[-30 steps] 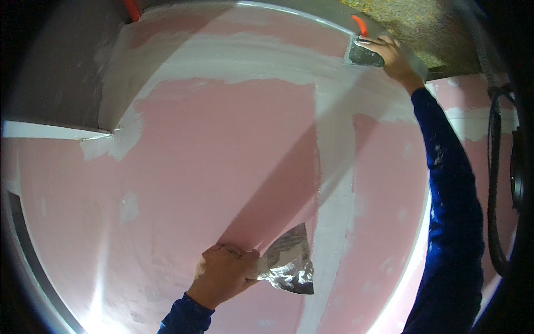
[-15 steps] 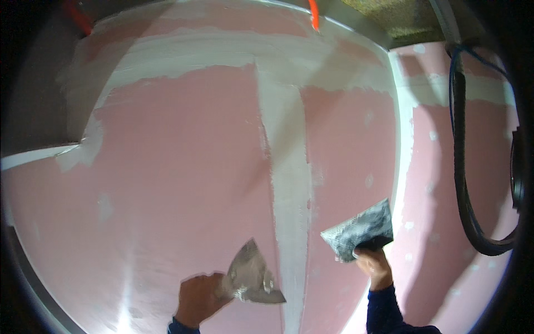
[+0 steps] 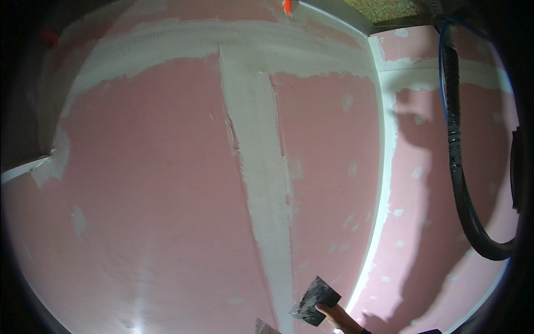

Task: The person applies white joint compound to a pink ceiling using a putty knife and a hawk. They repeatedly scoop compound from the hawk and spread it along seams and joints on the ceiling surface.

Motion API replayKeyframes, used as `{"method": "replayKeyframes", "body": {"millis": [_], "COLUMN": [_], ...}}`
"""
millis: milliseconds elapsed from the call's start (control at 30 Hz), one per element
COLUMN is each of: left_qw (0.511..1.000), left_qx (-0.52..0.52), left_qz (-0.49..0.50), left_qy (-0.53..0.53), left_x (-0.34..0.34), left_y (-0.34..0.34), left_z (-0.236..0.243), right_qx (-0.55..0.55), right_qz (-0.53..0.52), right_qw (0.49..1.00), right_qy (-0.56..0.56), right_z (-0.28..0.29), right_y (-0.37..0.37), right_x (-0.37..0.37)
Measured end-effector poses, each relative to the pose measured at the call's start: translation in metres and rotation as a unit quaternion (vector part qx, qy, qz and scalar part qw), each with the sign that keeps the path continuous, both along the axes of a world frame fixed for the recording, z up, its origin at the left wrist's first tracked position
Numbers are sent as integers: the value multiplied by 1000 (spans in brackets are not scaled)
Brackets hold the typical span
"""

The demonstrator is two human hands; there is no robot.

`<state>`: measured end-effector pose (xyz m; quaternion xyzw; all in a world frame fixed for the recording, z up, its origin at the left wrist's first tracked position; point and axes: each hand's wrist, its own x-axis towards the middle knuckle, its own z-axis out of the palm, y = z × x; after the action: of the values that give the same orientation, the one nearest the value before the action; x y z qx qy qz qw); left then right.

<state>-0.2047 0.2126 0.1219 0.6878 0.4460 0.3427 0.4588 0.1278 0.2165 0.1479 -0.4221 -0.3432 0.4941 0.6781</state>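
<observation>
Low in the head view, my right hand (image 3: 336,317) is closed on a dark, flat rectangular spatula plate (image 3: 316,302) smeared with pale compound, its thumb lying on the plate's face. The plate is in front of the pink wallboard (image 3: 167,183), near the right edge of a wide vertical band of grey-white joint compound (image 3: 261,183). At the bottom edge shows only the blade corner of a putty knife (image 3: 265,327). My left hand is below the picture, so its grip is hidden.
A black hose or cable bundle (image 3: 454,139) with a blue line hangs at the right. White compound runs down the inside corner (image 3: 382,183). A horizontal compound band (image 3: 183,42) crosses the top. An orange strip (image 3: 287,6) hangs above; a dark recess is at upper left.
My left hand has dropped out of view, leaving only the knife's corner. My right hand and the plate have moved down and left. The whole view has shifted slightly.
</observation>
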Motion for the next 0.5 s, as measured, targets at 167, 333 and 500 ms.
{"method": "replayKeyframes", "body": {"millis": [167, 333, 500], "left_qw": [990, 998, 999], "left_qx": [122, 59, 24], "left_qz": [43, 26, -3], "left_qy": [50, 5, -27], "left_x": [4, 1, 0], "left_y": [0, -2, -3], "left_z": [-55, -48, -23], "right_qx": [81, 45, 7], "right_qz": [53, 15, 17], "right_qw": [993, 998, 993], "right_qy": [-61, 49, 117], "right_z": [29, 36, 14], "right_y": [-4, -5, -2], "right_x": [-10, -22, -29]}}
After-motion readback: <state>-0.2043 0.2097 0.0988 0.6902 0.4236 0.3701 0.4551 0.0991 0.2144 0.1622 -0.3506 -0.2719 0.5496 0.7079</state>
